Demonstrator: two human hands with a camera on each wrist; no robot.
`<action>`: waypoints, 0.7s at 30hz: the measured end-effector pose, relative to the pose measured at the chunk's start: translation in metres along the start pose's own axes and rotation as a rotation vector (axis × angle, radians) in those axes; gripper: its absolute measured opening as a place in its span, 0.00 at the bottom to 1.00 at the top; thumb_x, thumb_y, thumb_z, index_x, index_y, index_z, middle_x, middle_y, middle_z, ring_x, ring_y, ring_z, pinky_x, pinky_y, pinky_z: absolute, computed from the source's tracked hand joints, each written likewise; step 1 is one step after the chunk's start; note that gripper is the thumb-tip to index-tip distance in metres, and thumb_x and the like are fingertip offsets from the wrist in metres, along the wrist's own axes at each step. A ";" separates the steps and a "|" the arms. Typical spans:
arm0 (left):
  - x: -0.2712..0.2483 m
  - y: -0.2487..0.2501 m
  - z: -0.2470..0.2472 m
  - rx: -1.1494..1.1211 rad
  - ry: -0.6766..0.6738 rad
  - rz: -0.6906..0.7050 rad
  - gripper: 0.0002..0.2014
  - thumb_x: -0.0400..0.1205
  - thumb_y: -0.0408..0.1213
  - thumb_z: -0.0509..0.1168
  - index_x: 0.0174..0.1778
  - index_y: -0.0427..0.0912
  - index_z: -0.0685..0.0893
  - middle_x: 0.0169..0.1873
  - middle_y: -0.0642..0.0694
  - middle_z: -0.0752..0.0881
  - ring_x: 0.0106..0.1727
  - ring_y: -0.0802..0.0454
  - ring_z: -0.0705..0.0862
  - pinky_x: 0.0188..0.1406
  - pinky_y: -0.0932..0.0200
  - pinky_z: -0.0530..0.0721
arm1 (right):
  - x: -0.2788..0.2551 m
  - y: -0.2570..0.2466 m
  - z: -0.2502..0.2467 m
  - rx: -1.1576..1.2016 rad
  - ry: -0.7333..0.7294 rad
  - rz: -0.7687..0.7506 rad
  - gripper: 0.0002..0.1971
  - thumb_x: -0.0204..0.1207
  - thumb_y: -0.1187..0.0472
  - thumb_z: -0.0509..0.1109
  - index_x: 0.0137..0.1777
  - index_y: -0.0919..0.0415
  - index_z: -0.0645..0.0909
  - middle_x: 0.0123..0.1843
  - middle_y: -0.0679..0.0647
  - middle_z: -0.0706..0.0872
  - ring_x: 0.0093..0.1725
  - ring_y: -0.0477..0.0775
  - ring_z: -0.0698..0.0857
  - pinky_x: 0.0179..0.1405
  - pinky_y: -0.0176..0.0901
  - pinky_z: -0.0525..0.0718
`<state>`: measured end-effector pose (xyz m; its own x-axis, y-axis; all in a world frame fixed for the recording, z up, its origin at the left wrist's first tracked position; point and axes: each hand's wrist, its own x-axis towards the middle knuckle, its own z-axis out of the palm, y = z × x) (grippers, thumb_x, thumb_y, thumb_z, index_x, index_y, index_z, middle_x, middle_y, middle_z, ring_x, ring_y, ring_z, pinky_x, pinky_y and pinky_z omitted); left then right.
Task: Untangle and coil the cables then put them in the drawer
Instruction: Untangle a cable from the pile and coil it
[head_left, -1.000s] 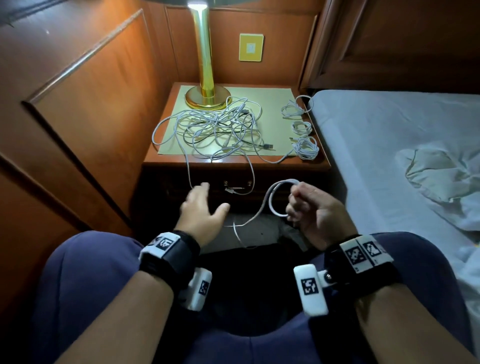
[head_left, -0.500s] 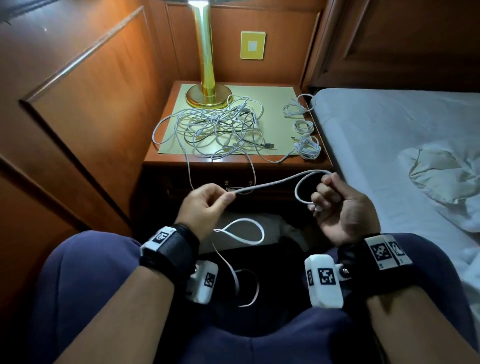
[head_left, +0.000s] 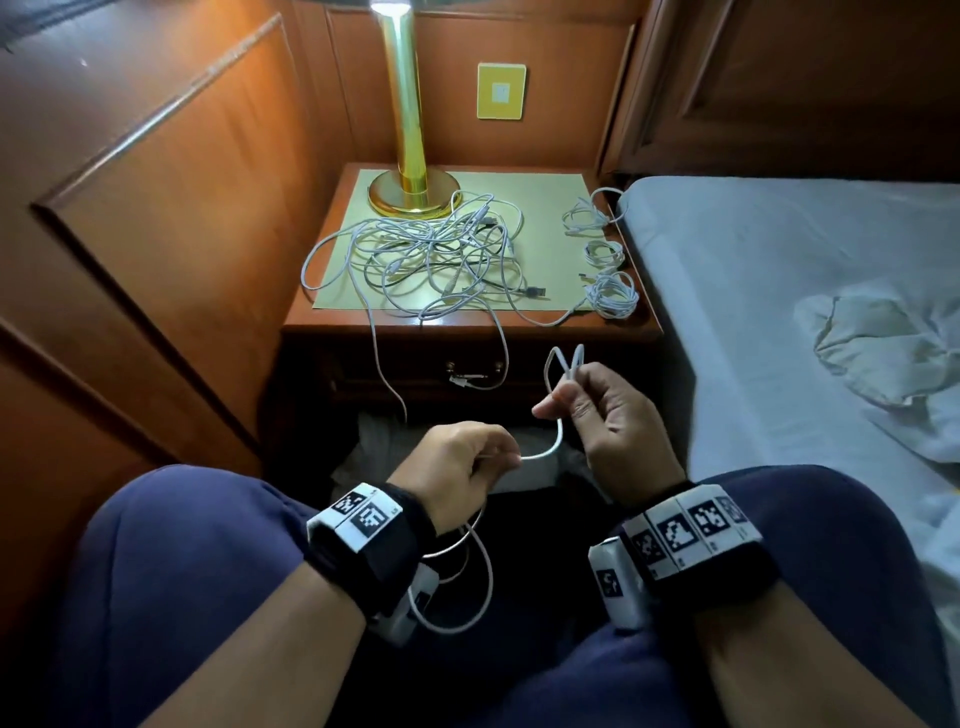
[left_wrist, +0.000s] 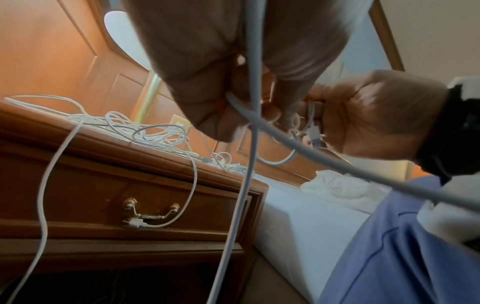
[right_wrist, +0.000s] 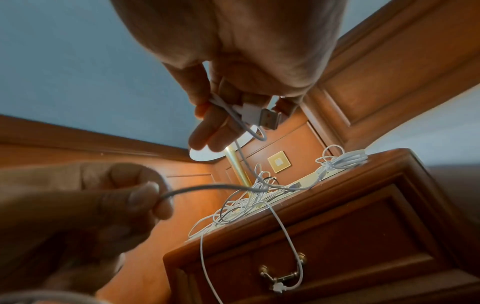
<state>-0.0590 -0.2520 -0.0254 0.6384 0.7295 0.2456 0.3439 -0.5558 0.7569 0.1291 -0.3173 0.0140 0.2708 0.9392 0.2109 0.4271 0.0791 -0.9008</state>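
Note:
I hold one white cable (head_left: 557, 436) between both hands above my lap. My right hand (head_left: 597, 410) pinches small loops of it (head_left: 563, 364) together with its USB plug (right_wrist: 262, 116). My left hand (head_left: 467, 462) pinches the same cable (right_wrist: 197, 188) lower down, and the slack (head_left: 467, 597) hangs in loops below my left wrist. A tangle of white cables (head_left: 441, 254) lies on the nightstand top (head_left: 343, 332). Three small coiled cables (head_left: 610, 296) sit at its right edge. The drawer (left_wrist: 182, 205) is shut, and a cable end (head_left: 467, 382) dangles at its handle.
A brass lamp (head_left: 408, 156) stands at the back of the nightstand. A bed with a grey sheet (head_left: 779, 312) is on the right, with crumpled white cloth (head_left: 893, 353) on it. Wooden wall panels (head_left: 156, 208) close in on the left. My knees in blue trousers (head_left: 171, 571) frame the bottom.
My left hand closed on the cable and came in toward my right hand. My right hand gathered another small loop and rose slightly; more slack now hangs under my left wrist.

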 end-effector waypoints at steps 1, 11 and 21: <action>0.000 0.000 0.001 -0.019 -0.017 0.022 0.02 0.81 0.37 0.73 0.45 0.44 0.90 0.36 0.58 0.84 0.39 0.65 0.84 0.42 0.74 0.77 | -0.001 0.000 0.002 -0.003 -0.019 -0.010 0.11 0.87 0.59 0.65 0.45 0.59 0.85 0.42 0.45 0.92 0.44 0.42 0.89 0.48 0.33 0.81; 0.006 0.005 -0.025 -0.207 0.175 -0.017 0.04 0.83 0.31 0.70 0.42 0.41 0.86 0.30 0.56 0.80 0.31 0.62 0.75 0.36 0.70 0.73 | 0.007 0.007 -0.004 0.072 -0.277 0.174 0.18 0.87 0.55 0.65 0.33 0.54 0.78 0.24 0.45 0.75 0.24 0.44 0.71 0.27 0.40 0.70; -0.004 0.008 -0.019 -0.388 -0.623 -0.462 0.29 0.82 0.65 0.58 0.41 0.41 0.87 0.26 0.45 0.85 0.26 0.52 0.78 0.30 0.62 0.77 | 0.029 0.019 -0.041 0.488 0.292 0.391 0.18 0.85 0.48 0.67 0.34 0.53 0.71 0.21 0.44 0.66 0.22 0.46 0.64 0.19 0.37 0.63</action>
<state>-0.0719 -0.2521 -0.0086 0.7928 0.4339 -0.4280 0.4751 0.0000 0.8800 0.1802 -0.3021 0.0183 0.5764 0.8064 -0.1320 -0.1678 -0.0413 -0.9850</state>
